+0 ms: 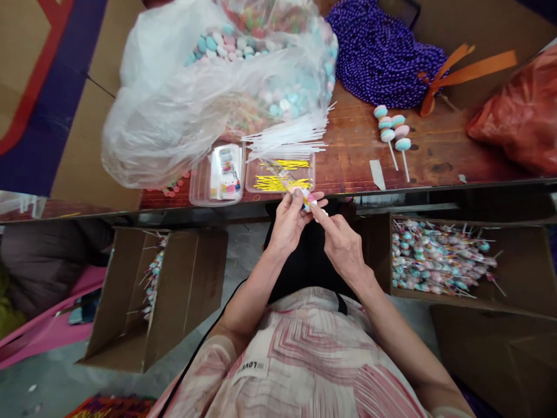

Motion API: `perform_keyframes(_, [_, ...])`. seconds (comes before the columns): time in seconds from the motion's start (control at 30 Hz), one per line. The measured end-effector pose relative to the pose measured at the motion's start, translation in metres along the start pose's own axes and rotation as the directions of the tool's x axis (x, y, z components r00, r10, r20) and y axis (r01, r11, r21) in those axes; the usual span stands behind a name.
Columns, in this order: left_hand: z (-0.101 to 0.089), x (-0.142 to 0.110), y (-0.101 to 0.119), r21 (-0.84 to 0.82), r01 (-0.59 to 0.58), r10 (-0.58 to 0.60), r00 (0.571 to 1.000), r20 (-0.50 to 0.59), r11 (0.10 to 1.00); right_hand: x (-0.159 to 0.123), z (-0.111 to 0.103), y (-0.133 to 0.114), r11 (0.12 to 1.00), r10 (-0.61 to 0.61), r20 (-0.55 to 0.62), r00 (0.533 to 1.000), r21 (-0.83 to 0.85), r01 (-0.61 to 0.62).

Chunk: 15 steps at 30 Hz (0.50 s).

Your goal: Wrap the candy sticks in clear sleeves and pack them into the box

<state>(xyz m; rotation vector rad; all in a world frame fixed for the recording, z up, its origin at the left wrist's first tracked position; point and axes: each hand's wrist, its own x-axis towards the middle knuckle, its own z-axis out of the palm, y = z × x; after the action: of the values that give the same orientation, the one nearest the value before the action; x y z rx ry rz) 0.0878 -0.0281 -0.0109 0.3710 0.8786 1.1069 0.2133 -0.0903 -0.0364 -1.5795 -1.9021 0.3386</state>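
Note:
My left hand (289, 223) pinches a small clear plastic bag with a colourful print (308, 197), its narrow end pointing up and away over the table edge. My right hand (343, 241) is closed, its index fingertip at the bag's near end. A small whitish piece (321, 215) shows under that fingertip; whether it is candy or part of the bag I cannot tell. Just beyond my hands stands a clear tray (314, 181) of yellow twist ties (272, 183). White sticks (291, 136) lie in a pile behind it. A clear tub (198, 188) to the left holds more printed bags (226, 171).
A big plastic bag of candies (174, 104) fills the table's back left. Candy skewers (386, 123), purple cord (383, 55) and a red bag (517, 116) lie to the right. Below the edge, a left carton (183, 290) and a right carton (522, 261) hold wrapped candy sticks.

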Motion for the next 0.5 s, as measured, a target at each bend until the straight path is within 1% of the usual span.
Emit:
perform_keyframes(0.2, [-0.001, 0.000, -0.008, 0.039, -0.017, 0.015, 0.999, 0.033, 0.999, 0.006, 0.000, -0.006, 0.992, 0.034, 0.012, 0.999, 0.119, -0.035])
perform_keyframes(0.33, [-0.001, 0.000, -0.006, 0.008, 0.015, -0.015, 0.999, 0.040, 1.000, 0.008, -0.001, -0.012, 0.948, 0.063, 0.018, 0.998, 0.313, -0.065])
perform_keyframes(0.43, [-0.002, 0.001, 0.000, -0.007, 0.019, -0.019, 0.998, 0.057, 1.000, 0.005, -0.002, -0.013, 0.891, 0.148, -0.028, 0.989, 0.437, -0.120])
perform_keyframes(0.5, [-0.002, 0.002, 0.003, -0.014, 0.020, -0.019, 0.998, 0.058, 1.000, 0.002, -0.003, -0.012, 0.870, 0.228, -0.048, 0.973, 0.459, -0.181])
